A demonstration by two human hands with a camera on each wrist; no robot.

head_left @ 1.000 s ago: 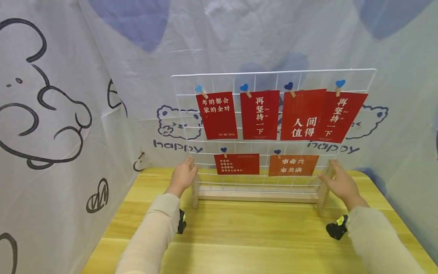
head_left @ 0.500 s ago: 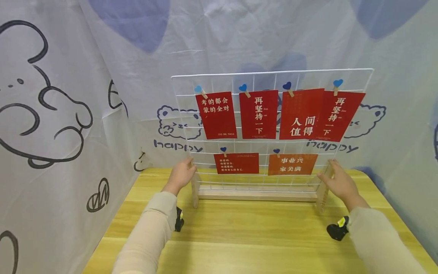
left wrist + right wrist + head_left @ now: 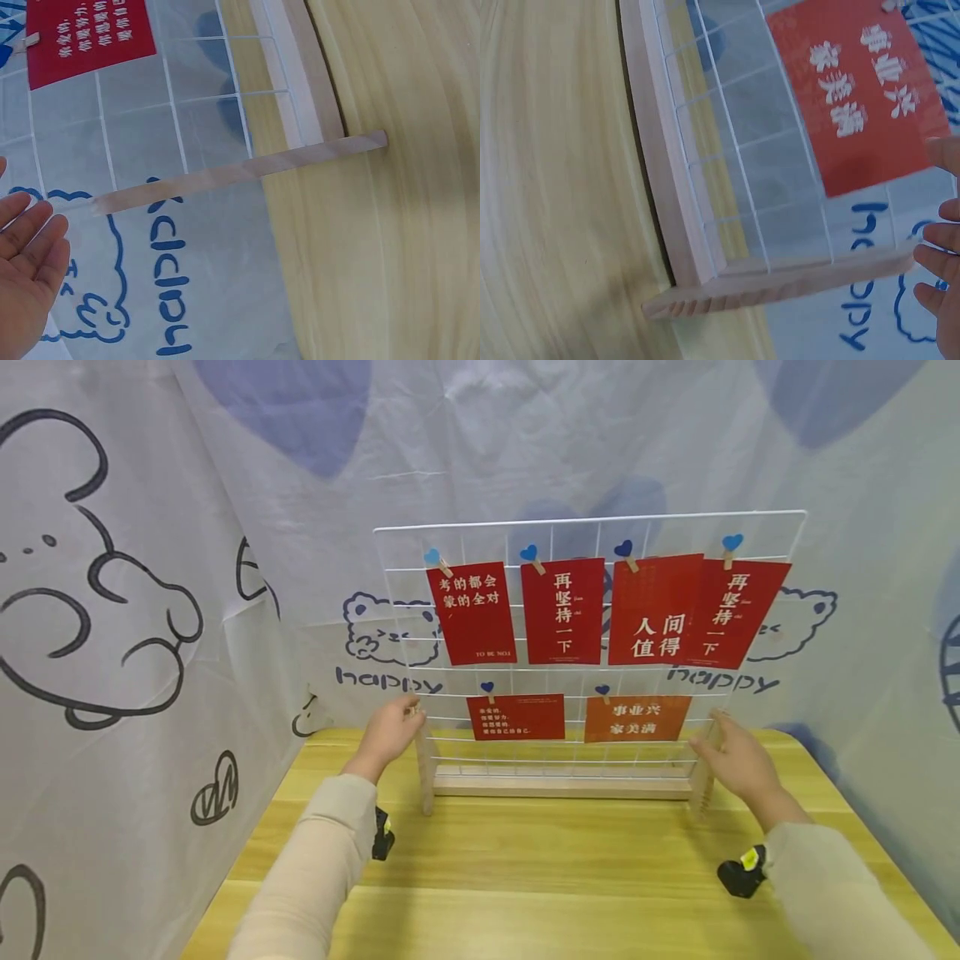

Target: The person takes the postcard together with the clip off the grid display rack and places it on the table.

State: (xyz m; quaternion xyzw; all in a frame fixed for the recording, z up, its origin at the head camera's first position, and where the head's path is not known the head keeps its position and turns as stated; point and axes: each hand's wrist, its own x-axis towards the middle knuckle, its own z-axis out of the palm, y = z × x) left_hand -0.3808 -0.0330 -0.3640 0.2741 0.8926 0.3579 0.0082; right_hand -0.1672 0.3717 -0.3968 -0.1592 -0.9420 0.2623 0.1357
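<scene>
A white wire grid stands in a wooden base on a yellow wooden table. Several red cards and an orange card hang from it on blue heart pegs. My left hand touches the left wooden upright with straight fingers. In the left wrist view the palm is open beside the upright's end. My right hand rests against the right upright. Its fingertips meet the post's end.
White cloth with cartoon bears and the word "happy" hangs close behind the stand and along the left side. The table's left edge meets that cloth. A bare strip of table lies between the stand and me.
The stand's right end and my right hand have shifted slightly left and away. My left hand has stayed on its upright and drawn slightly back.
</scene>
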